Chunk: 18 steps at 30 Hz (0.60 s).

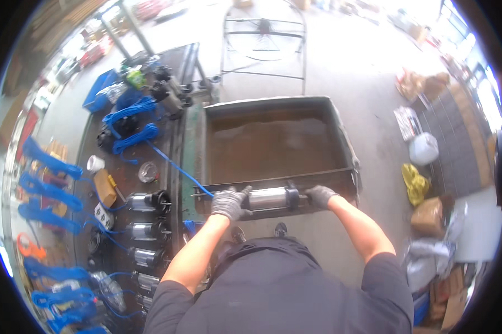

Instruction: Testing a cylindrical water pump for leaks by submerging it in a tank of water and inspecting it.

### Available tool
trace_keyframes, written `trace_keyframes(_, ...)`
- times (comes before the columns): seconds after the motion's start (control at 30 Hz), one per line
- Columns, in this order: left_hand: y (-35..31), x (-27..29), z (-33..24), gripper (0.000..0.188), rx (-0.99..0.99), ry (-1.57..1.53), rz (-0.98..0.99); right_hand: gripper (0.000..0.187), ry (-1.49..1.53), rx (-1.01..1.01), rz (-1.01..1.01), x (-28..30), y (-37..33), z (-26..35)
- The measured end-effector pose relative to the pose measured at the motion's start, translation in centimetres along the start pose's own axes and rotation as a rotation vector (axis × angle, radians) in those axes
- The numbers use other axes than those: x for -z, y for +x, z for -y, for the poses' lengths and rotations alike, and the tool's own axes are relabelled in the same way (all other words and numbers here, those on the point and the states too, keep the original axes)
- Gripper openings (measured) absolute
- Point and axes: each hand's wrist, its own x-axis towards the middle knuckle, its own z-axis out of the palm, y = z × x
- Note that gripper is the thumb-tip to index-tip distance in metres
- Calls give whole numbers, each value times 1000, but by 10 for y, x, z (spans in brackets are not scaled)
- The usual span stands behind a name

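A silver cylindrical submersible pump motor (268, 198) with a black collar lies level across the near edge of a metal tank (344, 136) of brown water (273, 142). My left hand (230, 204), in a grey glove, is wrapped round its left end, where a blue cable (179, 168) comes off. At the opposite end my right hand (321, 197), gloved alike, has its fingers closed at the short shaft beyond the collar; the fingertips are slightly blurred. The cable runs up left to a blue coil (137, 137) on the dark workbench (156, 146).
Several similar motors (145, 231) line the bench at left, with blue cable coils (49, 186) beyond them. A blue crate (99, 92) stands at the bench's far end. A metal frame (263, 72) is behind the tank. Bags, a white jug (424, 148) and boxes (427, 216) lie right.
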Motion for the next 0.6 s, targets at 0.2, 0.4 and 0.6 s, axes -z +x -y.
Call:
trace_keyframes(0.2,4,5,-8,101,21,-5,11,16,222,-184,-337,-32,-21,-44)
trace_keyframes(0.4,8,9,-14,101,43,-27,66,19,1037,-618,-650,-63,-59,-99)
trace_keyframes(0.6,9,4,-12,104,38,19,30,30,707,-835,-516,-58,-51,-151)
